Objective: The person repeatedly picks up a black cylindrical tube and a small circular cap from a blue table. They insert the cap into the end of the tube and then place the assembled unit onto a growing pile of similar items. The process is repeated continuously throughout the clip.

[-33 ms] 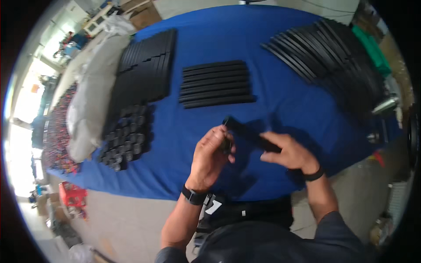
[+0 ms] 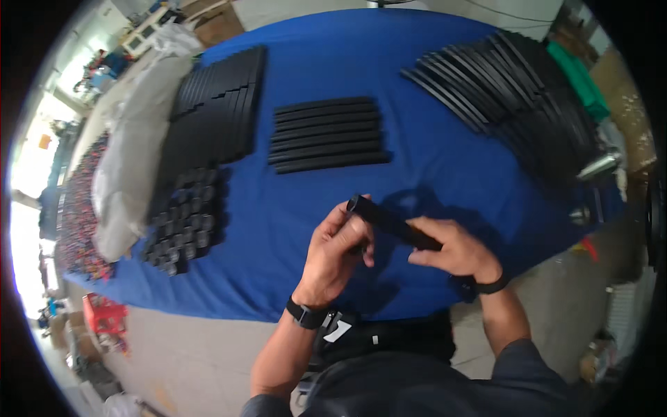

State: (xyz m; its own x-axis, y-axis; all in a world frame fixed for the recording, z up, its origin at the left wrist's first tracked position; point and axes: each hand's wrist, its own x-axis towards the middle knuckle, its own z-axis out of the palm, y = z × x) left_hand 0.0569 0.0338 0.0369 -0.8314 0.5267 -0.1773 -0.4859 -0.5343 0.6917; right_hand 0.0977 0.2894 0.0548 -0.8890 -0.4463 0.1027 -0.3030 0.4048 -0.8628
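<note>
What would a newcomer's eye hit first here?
Probably the bright blue cloth filling the middle of the view. Against it, front and center, the right hand grips a black tube, its open end by the fingers of the left hand. Beyond the hands lies a neat row of black tubes, with long black strips fanned out at far right.

Two hands (image 2: 328, 258), two wristbands (image 2: 308, 314), one held tube (image 2: 393, 222) — central-row tubes (image 2: 328, 128): perhaps seven, edges blurred.

Blk tube (image 2: 392, 223), tilted, R hand (image 2: 458, 249)
</note>
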